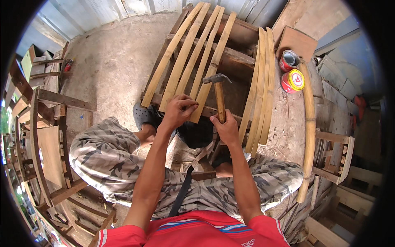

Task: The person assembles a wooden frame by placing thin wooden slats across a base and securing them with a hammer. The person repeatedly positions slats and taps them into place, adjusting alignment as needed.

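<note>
Right hand (225,128) grips the head-heavy hammer (219,99) low on its handle; left hand (177,110) pinches at a stiff, light slat (205,78).

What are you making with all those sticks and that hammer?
A person sits over a dark wooden frame with pale bamboo slats laid across it. The left hand pinches something small at the lower end of one slat; it is too small to tell what. The right hand grips a hammer, head raised above that spot. More slats lean alongside, and two red tins stand nearby.
</note>
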The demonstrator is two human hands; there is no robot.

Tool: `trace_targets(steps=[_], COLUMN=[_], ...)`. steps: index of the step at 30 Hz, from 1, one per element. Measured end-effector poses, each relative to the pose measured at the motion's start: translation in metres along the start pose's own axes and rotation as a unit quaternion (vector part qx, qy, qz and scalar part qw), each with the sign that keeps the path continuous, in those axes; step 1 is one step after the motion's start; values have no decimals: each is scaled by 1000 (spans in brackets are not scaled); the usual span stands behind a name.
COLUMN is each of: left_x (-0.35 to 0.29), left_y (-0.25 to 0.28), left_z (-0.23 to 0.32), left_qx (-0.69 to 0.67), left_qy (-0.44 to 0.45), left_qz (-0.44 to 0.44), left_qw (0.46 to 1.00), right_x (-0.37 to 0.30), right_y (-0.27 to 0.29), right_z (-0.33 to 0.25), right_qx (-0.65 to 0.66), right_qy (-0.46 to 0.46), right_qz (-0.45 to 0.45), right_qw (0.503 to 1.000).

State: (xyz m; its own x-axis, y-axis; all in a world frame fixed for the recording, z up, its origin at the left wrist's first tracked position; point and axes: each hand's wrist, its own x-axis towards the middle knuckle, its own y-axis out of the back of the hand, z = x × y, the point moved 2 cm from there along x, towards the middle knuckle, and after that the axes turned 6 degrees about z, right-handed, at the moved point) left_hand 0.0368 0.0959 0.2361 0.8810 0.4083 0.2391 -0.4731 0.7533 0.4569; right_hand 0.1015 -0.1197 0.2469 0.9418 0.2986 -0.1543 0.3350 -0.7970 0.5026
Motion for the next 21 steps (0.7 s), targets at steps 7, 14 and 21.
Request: trace_targets(steps=[7,14,21], left_x=[-3,-5,-6], left_y=[-1,-2,-5], left_z=[2,0,0], left_qx=[71,87,108], left_qy=[-39,-36,-42], left_qz=[0,-5,9], left_qw=[997,996,993], right_x=[3,4,3], right_y=[-2,0,5], right_z=[-4,-4,-11], right_qx=[-3,-18,-30], right_qy=[-3,9,15], right_qz=[0,-16,-32], right_qw=[1000,1000,999])
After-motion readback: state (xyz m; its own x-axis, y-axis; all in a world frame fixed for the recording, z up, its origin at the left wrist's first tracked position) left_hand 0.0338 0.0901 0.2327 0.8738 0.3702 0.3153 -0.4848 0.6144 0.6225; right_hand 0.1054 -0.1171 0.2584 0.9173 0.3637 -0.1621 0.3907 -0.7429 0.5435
